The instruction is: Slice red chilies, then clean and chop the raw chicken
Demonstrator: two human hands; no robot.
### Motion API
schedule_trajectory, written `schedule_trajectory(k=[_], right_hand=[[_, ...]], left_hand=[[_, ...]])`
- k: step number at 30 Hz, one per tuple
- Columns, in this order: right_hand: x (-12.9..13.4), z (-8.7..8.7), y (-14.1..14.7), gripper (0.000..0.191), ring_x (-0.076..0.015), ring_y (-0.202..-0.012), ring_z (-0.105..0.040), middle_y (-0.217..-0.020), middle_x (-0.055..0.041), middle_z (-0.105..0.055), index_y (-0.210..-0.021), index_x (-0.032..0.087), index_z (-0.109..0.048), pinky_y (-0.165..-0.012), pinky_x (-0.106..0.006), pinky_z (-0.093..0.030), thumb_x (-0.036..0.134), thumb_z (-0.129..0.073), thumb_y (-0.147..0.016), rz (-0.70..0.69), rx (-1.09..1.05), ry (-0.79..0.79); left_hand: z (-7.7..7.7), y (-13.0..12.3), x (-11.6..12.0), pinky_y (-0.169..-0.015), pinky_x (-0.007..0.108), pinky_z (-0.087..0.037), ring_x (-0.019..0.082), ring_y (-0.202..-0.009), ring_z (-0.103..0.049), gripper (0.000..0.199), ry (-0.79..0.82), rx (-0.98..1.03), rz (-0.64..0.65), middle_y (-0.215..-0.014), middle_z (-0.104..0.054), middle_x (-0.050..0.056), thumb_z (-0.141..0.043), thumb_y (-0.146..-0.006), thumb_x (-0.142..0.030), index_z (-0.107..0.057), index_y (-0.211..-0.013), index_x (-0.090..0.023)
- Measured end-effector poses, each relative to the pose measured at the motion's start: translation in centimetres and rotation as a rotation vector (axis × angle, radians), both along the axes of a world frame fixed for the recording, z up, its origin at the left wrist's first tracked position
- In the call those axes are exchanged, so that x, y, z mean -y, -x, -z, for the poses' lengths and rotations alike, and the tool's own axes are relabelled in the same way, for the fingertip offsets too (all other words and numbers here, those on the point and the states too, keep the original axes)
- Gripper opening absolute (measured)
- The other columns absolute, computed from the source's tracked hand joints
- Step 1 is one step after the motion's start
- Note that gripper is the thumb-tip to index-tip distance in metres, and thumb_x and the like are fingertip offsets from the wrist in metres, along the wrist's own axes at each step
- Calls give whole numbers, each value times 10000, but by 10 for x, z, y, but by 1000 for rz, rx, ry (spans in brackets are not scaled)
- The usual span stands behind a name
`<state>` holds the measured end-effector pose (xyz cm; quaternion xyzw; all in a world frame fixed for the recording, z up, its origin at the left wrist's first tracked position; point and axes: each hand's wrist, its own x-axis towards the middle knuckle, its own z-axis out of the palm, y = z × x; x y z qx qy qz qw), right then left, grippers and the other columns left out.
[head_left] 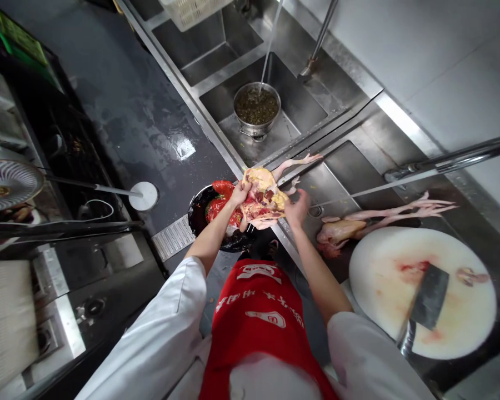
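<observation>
A raw chicken (264,191), opened up with yellow fat and red insides showing, is held in the air between my hands at the sink's front edge. My left hand (240,193) grips its left side, fingers wrapped round the flesh. On the other side my right hand (297,209) is at the chicken's edge; its fingers are partly blurred, and their grip is hard to make out. One pale leg with its foot points up and right. Below the bird, a black bin (198,222) on the floor contains red scraps and waste.
A second chicken (341,230) with long legs lies in the right sink basin. Right of it, a cleaver (431,297) rests on a round white chopping board (375,300) with a small meat piece (470,276). Water runs into a metal bowl (256,125) in the middle basin. The floor (150,122) is wet.
</observation>
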<state>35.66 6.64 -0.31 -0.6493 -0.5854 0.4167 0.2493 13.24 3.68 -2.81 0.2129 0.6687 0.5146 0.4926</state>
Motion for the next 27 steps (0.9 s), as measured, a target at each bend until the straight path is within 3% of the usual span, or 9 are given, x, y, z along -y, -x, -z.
schedule_trajectory(k=[1,3,5,8,10,15,20,24,27], right_hand=[[-2,-6,10,442,-247,-1244,-578,-1318,-161,-636,-1297,172,-570,-1060,-381,-464,235,-543,-860,-196,114,-99],[-2,-15,36,450,-279,-1306,-527,-1375,-187,-588,-1290,152,-578,-1111,-398,-413,263,-613,-856,-558,275,-144],[4,-18,61,533,-316,-1303,-522,-1377,-214,-578,-1303,122,-556,-1104,-427,-407,318,-705,-830,-717,433,-106],[12,-16,78,620,-331,-1214,-589,-1316,-230,-632,-1337,103,-522,-1036,-426,-441,384,-749,-834,-694,571,-28],[12,-12,76,534,-298,-1134,-639,-1247,-190,-689,-1310,145,-567,-988,-378,-458,394,-724,-865,-708,557,15],[-2,-2,58,178,-207,-879,-664,-963,-83,-757,-1010,176,-721,-815,-276,-467,275,-679,-868,-709,334,90],[-17,2,58,35,-130,-649,-551,-696,18,-683,-783,157,-705,-659,-222,-412,188,-699,-799,-739,157,173],[-24,-9,60,63,-149,-677,-574,-711,0,-691,-748,165,-712,-682,-238,-421,183,-697,-807,-895,278,245],[-17,-24,62,103,-237,-965,-645,-996,-89,-748,-874,174,-767,-895,-310,-461,231,-691,-834,-983,472,125]], left_hand=[[0,-2,0,-837,283,-547,168,-831,-660,336,4,-27,-20,-845,-706,32,-759,-860,-415,-670,-1032,-141],[0,-8,-1,-860,290,-541,175,-843,-658,280,4,-86,-56,-866,-703,42,-727,-889,-371,-667,-1028,-134],[1,-13,-1,-890,298,-532,188,-874,-661,237,4,-143,-89,-916,-711,59,-698,-907,-324,-668,-1041,-131],[5,-20,-1,-916,307,-519,204,-919,-666,204,39,-210,-142,-973,-716,79,-632,-936,-280,-671,-1069,-131],[7,-24,-1,-908,307,-518,208,-929,-668,204,80,-229,-175,-960,-713,75,-607,-944,-287,-673,-1068,-138],[11,-29,-2,-887,301,-518,222,-962,-679,278,107,-228,-224,-958,-724,67,-646,-910,-351,-676,-1107,-157],[19,-29,-5,-914,314,-511,252,-1012,-684,304,136,-290,-231,-1023,-746,105,-633,-908,-349,-695,-1121,-140],[28,-27,-8,-909,320,-510,251,-983,-692,298,221,-314,-231,-1033,-749,122,-602,-923,-356,-709,-1088,-131],[30,-25,-10,-915,327,-506,256,-988,-692,297,254,-339,-208,-1028,-747,131,-583,-935,-355,-706,-1088,-132]])
